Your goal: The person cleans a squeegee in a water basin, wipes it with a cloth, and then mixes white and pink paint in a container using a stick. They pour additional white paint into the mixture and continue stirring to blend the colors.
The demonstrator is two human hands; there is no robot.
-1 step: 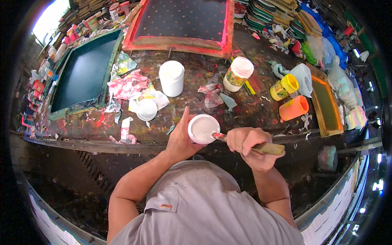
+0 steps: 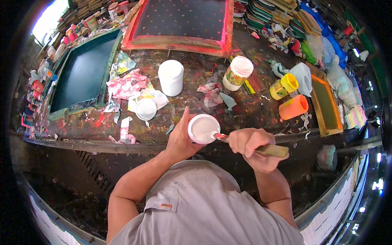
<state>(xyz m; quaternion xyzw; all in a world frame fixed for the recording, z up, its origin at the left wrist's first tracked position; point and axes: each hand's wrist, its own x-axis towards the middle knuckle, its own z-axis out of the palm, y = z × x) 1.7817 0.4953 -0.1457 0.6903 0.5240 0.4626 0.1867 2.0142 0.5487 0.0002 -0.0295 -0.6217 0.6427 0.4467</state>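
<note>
My left hand (image 2: 180,136) is wrapped around a small white tub (image 2: 190,131) at the table's near edge, its thumb pointing up along the side. Inside lies smooth pale pinkish paint (image 2: 201,127). A wooden stick (image 2: 274,150) is gripped in my right hand (image 2: 255,148). Its red-and-white stained end dips into the paint by the right rim, while the bare end sticks out past my fist. Beyond the tub stand a white jar (image 2: 171,79) and a jar with a patterned label and pale lid (image 2: 237,75). A round white lid (image 2: 146,109) rests on crumpled paper.
A red-edged screen frame (image 2: 179,43) lies at the back, a dark green one (image 2: 83,75) at left. Stained rags (image 2: 128,85) are nearby. On the right are a yellow jar (image 2: 283,87), an orange jar (image 2: 293,107), a small yellow-orange frame (image 2: 326,104) and plastic bags (image 2: 345,83).
My right hand and the stick have shifted slightly to the right, with the dipped end still in the paint. My left hand and the tub stay in place.
</note>
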